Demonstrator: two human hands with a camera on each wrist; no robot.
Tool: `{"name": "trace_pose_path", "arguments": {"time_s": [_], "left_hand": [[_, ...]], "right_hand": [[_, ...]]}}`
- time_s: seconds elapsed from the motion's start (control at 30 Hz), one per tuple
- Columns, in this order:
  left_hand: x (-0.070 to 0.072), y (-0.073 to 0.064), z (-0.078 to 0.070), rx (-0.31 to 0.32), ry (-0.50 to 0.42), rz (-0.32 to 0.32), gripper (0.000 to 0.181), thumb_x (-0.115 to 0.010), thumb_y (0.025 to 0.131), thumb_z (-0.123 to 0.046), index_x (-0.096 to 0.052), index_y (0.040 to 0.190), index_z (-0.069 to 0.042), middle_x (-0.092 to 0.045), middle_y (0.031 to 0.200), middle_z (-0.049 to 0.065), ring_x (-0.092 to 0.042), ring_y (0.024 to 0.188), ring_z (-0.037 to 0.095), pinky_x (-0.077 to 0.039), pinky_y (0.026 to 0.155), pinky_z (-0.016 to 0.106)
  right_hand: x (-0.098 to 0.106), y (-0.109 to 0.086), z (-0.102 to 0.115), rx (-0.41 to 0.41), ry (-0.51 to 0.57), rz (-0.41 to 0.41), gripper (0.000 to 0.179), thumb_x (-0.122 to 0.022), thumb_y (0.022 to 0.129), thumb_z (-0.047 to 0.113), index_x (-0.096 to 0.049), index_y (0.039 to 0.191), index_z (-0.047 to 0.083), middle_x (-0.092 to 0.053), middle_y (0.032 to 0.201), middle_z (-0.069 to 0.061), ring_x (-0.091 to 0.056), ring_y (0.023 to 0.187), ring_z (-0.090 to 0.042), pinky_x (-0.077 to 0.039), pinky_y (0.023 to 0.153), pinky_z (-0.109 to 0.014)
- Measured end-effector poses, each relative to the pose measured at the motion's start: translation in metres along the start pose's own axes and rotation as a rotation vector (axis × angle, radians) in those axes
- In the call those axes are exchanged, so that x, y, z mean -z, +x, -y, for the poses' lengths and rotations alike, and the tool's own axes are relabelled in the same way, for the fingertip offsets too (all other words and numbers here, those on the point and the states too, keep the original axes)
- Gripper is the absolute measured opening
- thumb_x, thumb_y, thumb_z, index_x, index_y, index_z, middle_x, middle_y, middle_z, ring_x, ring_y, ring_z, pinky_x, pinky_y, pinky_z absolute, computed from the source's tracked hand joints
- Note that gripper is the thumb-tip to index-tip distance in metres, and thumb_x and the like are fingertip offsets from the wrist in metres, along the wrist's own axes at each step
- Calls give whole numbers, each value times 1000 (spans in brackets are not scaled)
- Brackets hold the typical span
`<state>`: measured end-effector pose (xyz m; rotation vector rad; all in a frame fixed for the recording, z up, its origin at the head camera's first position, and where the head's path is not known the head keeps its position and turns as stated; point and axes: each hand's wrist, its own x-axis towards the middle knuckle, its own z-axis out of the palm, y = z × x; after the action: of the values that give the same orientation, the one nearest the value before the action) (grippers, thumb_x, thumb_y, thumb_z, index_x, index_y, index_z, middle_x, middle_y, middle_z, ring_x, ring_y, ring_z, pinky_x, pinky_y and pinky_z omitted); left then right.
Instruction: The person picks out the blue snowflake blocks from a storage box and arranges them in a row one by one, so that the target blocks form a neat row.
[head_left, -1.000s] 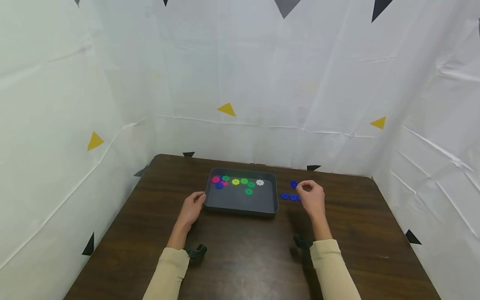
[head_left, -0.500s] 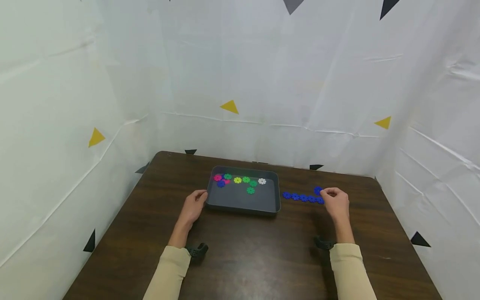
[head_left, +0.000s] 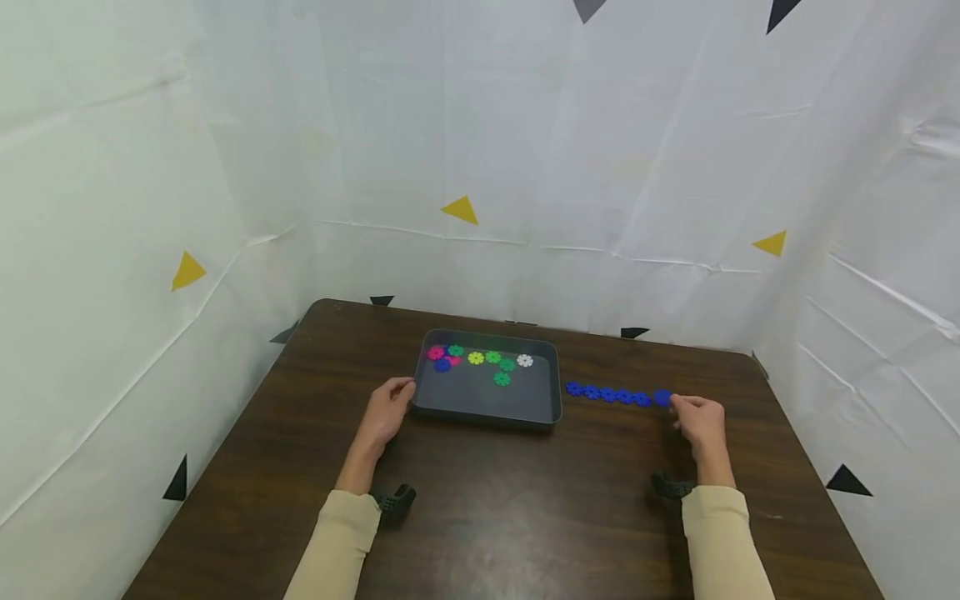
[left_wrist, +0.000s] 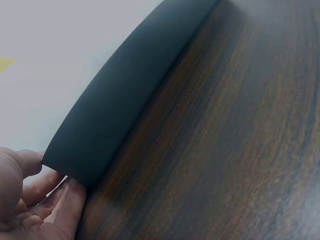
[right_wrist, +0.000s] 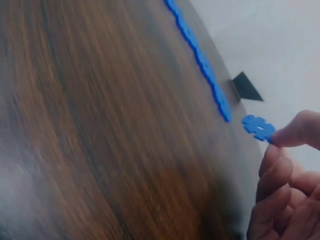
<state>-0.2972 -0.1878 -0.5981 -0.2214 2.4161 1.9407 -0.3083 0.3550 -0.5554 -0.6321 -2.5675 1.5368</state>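
In the head view my right hand [head_left: 699, 418] pinches a blue notched, flower-shaped plastic disc [head_left: 662, 397] between thumb and finger. The right wrist view shows this disc [right_wrist: 258, 128] raised and tilted, a small gap from the end of a row of blue discs [right_wrist: 202, 62]. That row of blue discs [head_left: 608, 395] runs along the table to the right of a dark grey tray [head_left: 487, 416]. My left hand [head_left: 386, 410] grips the tray's near left corner. Up close, the thumb is at the rim of the tray wall [left_wrist: 110, 95] and the fingers are below it.
Inside the tray lie several more discs: a pink disc [head_left: 436, 353], a yellow disc [head_left: 476, 358], a white disc [head_left: 525, 361], plus green and blue ones. White sheeting [head_left: 525, 167] hangs behind and beside the brown wooden table [head_left: 480, 500].
My right hand has moved right along the row, which has grown longer, and now holds a blue disc low near its right end. The left hand stays at the tray corner.
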Motion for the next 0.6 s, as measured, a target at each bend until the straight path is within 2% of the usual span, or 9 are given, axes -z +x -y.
{"name": "trace_pose_path", "arguments": {"time_s": [0.1,0.27,0.43,0.6], "left_hand": [[1,0,0,3,-2,2,48,-53,115,-36,-56,152,-6,-58,154,21,-58,143,40,-47,120,59],[2,-1,0,-10,-22,16,49,-53,114,-36,-55,152,-4,-56,156,23,-57,144,42,-47,120,60],[2,-1,1,-4,-28,23,49,-53,114,-37,-55,153,-6,-56,157,21,-56,145,40,-46,121,59],[1,-1,1,-5,-37,22,49,-53,115,-36,-54,153,-5,-55,157,21,-55,146,40,-46,122,59]], "right_hand": [[2,7,-5,-45,7,43,42,-59,107,27,-70,123,-10,-67,80,4,-60,65,-9,-51,58,-27],[8,19,-4,-89,11,111,35,-59,105,25,-70,111,-7,-65,72,7,-59,60,-8,-50,54,-25],[12,23,-1,-121,-5,165,39,-58,107,25,-66,123,-10,-66,73,9,-61,61,-7,-51,56,-25],[12,23,1,-123,-10,176,45,-58,107,25,-63,132,-13,-68,75,9,-62,62,-7,-53,58,-25]]}}
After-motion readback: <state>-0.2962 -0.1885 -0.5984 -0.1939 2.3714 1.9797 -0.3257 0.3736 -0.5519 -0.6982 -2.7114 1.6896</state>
